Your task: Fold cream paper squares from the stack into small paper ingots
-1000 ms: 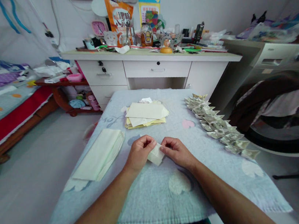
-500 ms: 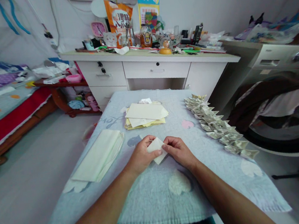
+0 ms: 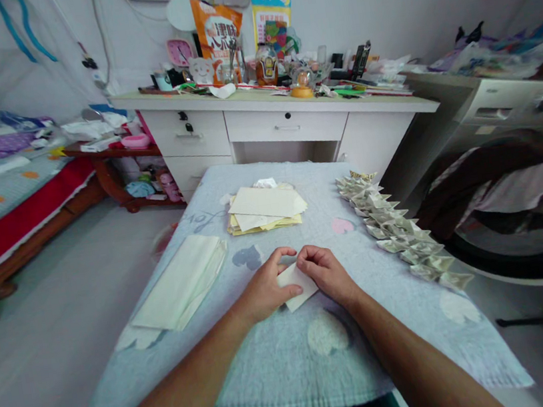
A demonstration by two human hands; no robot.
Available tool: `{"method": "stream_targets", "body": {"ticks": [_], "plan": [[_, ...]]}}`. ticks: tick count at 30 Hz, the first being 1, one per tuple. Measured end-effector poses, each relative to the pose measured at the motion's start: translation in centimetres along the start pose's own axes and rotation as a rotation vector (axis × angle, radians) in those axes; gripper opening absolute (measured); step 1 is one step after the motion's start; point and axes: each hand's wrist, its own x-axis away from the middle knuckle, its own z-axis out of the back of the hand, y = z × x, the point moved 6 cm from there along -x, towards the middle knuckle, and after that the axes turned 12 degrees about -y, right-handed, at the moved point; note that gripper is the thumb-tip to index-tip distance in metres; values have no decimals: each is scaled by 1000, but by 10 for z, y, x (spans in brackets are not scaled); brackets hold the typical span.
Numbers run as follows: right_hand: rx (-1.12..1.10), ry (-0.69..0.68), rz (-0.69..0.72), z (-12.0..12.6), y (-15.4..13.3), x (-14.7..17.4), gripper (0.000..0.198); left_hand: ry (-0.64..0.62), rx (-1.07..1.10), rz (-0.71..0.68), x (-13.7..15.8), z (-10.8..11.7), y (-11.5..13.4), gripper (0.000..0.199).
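A small folded piece of white paper (image 3: pixel 299 284) is between my two hands, low over the cloth-covered table. My right hand (image 3: pixel 325 271) pinches its upper right edge between thumb and bent fingers. On the other side, my left hand (image 3: pixel 266 289) has its thumb lying across the paper, with the index finger arched above the top edge. The left hand's other fingers are hidden under the paper. Beyond the hands lies a stack of cream paper sheets (image 3: pixel 266 203). A thicker pile of long folded paper (image 3: pixel 181 282) rests to the left.
Several folded paper shapes (image 3: pixel 396 226) stand in an overlapping row along the table's right side. The light blue cloth (image 3: pixel 285 370) covers the table. A cluttered white desk (image 3: pixel 285 124) stands behind it, with a washing machine (image 3: pixel 501 110) on the right and a bed (image 3: pixel 8 200) left.
The paper has turned and shifted slightly right and toward me. My left index finger has lifted off its corner, and the left thumb has slid lower. The right hand keeps its pinch.
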Motion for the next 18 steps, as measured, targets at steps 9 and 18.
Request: {"method": "stream_targets", "body": {"ticks": [9,18], "plan": [[50,-40,22,-3,-1,-1,30,65,104,11,-2,7,-1,62],[185,114,48,7,4,-2,17,156,-46,-35,-2,18,-5,51]]}}
